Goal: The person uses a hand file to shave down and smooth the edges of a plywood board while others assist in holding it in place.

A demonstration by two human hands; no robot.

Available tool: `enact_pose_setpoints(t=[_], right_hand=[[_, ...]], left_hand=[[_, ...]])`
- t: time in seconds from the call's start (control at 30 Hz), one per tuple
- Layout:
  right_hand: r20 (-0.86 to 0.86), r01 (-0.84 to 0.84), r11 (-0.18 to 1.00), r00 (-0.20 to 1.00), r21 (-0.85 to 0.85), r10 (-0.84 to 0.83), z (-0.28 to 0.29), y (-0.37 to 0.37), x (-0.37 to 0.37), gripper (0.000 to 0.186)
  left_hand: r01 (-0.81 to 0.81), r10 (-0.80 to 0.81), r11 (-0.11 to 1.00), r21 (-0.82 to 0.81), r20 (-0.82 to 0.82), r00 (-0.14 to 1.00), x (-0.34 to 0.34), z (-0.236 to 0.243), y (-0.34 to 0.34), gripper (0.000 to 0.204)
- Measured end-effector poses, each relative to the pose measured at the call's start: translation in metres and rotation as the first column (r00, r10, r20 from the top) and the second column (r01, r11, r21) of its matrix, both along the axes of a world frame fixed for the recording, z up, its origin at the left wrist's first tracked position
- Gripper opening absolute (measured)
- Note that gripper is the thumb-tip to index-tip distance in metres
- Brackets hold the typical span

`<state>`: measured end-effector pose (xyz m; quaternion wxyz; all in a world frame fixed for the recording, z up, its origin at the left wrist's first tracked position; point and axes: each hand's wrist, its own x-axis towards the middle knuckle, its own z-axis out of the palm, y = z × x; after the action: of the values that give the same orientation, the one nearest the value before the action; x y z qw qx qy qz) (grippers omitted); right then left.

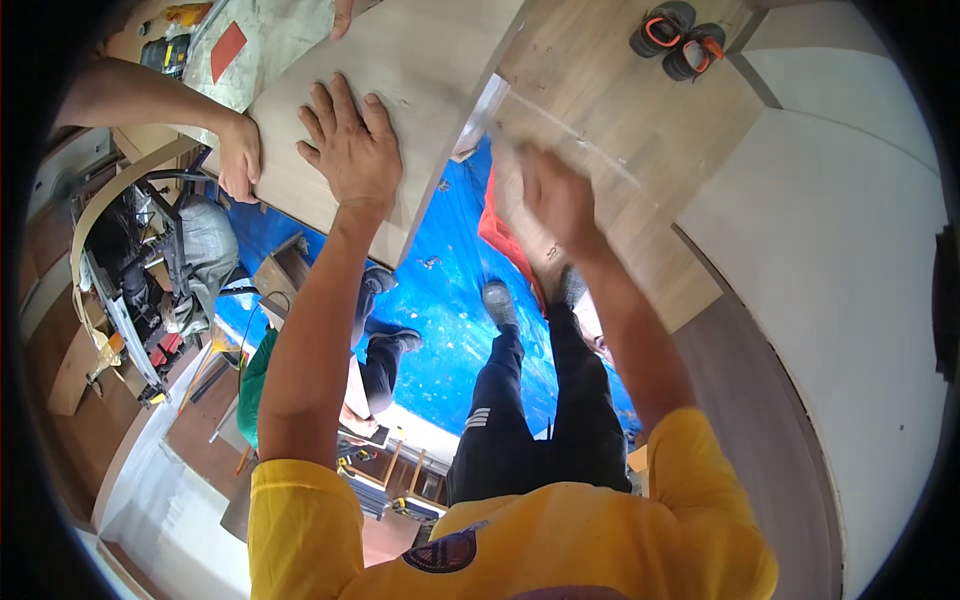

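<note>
My left hand [350, 150] lies flat with fingers spread on a pale wooden board [440, 70], near its lower end. My right hand [555, 195] is blurred by motion just right of the board's edge, over a pale wood surface [610, 170]; whether it holds anything I cannot make out. A co-worker's hand [240, 155] grips the board's left edge, and another person's fingers [342, 15] touch it at the top. A red rectangle [228, 50] lies on a whitish surface beside the board.
Blue sheeting [445, 320] covers the floor under my feet. Another person's legs [380, 365] are below the board. Folded metal gear with grey cloth [200, 250] stands left. Black shoes [660, 30] sit at upper right. A white wall panel [800, 250] borders the right.
</note>
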<state>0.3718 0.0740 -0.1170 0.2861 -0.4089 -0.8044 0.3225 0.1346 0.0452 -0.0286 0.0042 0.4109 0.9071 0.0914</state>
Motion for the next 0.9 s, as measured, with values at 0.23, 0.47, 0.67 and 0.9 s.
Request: enact_pose_setpoints(t=[0.23, 0.47, 0.67, 0.9], right_hand=[[-0.084, 0.089, 0.994, 0.992, -0.07, -0.095, 0.008, 0.037, 0.004, 0.026], [-0.01, 0.084, 0.995, 0.996, -0.045, -0.085, 0.024, 0.115, -0.015, 0.017], [-0.107, 0.024, 1.0, 0.994, -0.002, -0.024, 0.012, 0.06, 0.021, 0.028], [0.084, 0.17, 0.985, 0.982, -0.018, -0.168, 0.044, 0.177, -0.021, 0.024]], left_hand=[[-0.004, 0.004, 1.0, -0.002, 0.026, 1.0, 0.0, 0.001, 0.002, 0.065], [0.012, -0.012, 1.0, -0.005, 0.022, 1.0, 0.001, -0.005, 0.008, 0.066], [-0.02, 0.019, 0.999, -0.034, -0.005, 1.0, -0.002, 0.0, 0.001, 0.065], [0.021, -0.022, 1.0, 0.002, 0.048, 0.999, 0.0, -0.003, 0.009, 0.066]])
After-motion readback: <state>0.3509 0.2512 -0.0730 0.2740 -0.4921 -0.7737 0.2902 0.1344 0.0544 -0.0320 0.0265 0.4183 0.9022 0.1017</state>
